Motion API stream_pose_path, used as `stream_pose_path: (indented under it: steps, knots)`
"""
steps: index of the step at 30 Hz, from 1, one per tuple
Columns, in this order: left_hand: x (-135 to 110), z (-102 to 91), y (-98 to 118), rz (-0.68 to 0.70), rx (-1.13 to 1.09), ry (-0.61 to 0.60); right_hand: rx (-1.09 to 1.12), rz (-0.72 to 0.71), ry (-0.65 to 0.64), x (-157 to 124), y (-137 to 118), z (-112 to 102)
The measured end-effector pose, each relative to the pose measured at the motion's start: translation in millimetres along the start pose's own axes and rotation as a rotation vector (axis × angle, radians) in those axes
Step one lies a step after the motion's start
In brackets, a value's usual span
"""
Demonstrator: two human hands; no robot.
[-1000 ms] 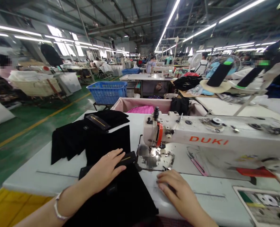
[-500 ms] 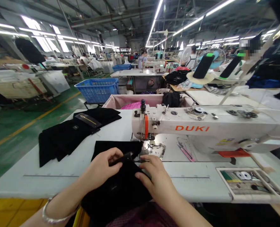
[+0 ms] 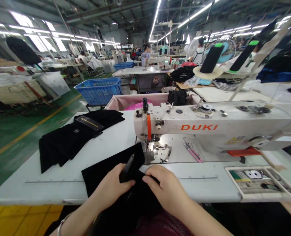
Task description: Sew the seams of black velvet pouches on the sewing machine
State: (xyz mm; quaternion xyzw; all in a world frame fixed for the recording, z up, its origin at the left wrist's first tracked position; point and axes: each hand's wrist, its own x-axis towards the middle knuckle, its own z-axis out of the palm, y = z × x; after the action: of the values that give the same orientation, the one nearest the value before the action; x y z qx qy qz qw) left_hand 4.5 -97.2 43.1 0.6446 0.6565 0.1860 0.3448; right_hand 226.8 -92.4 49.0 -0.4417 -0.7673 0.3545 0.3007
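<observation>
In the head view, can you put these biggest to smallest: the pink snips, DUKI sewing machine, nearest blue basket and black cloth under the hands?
1. DUKI sewing machine
2. Black cloth, partly covered
3. Blue basket, but it's farther away
4. Pink snips

A sewing factory stretches out all around me: right here on my white table [image 3: 49, 193] sits an industrial sewing machine [image 3: 170, 123] lettered DUKI, with black cloth [image 3: 103, 164] just beside it and tall black thread cones [image 3: 211, 59] standing off to the right! Up the hall there's another machine [image 3: 157, 61] on its own table [image 3: 135, 71], a person in a striped top [image 3: 145, 59] near it, blue plastic baskets [image 3: 98, 91] this side! Overhead, long strip lights [image 3: 155, 15] run away under a high beamed roof [image 3: 91, 13], and a yellow line [image 3: 32, 129] cuts across the green floor [image 3: 2, 167]!
</observation>
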Motion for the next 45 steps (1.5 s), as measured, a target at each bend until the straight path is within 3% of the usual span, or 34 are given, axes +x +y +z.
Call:
stream_pose_path:
  steps: [4,7,9,13,20,36,45]
  knots:
    - [2.0,6.1,-4.8,-0.001,-0.017,-0.048,-0.043,0.066,-0.061,-6.2,7.0,2.2]
    - [-6.1,-13.8,-1.8,0.040,-0.275,-0.179,-0.008,0.060,-0.014,-5.3,3.0,0.3]
    - [-14.0,-30.5,3.3,0.067,-0.451,-0.192,0.003,0.013,0.026,-2.1,-5.0,-2.3]
    - [-29.4,-51.8,15.0,0.066,-0.469,-0.008,0.077,-0.107,0.108,3.6,-25.2,-9.4]
    - [-47.8,-51.6,23.0,0.013,-0.589,0.217,0.121,-0.201,0.138,3.6,-41.7,-22.2]
    - [-63.1,-52.8,33.2,0.080,-0.566,0.334,0.203,-0.285,0.206,4.7,-49.1,-27.3]
    - [-62.7,-52.0,31.4,0.114,-0.498,0.361,0.155,-0.185,0.221,4.8,-51.6,-25.4]
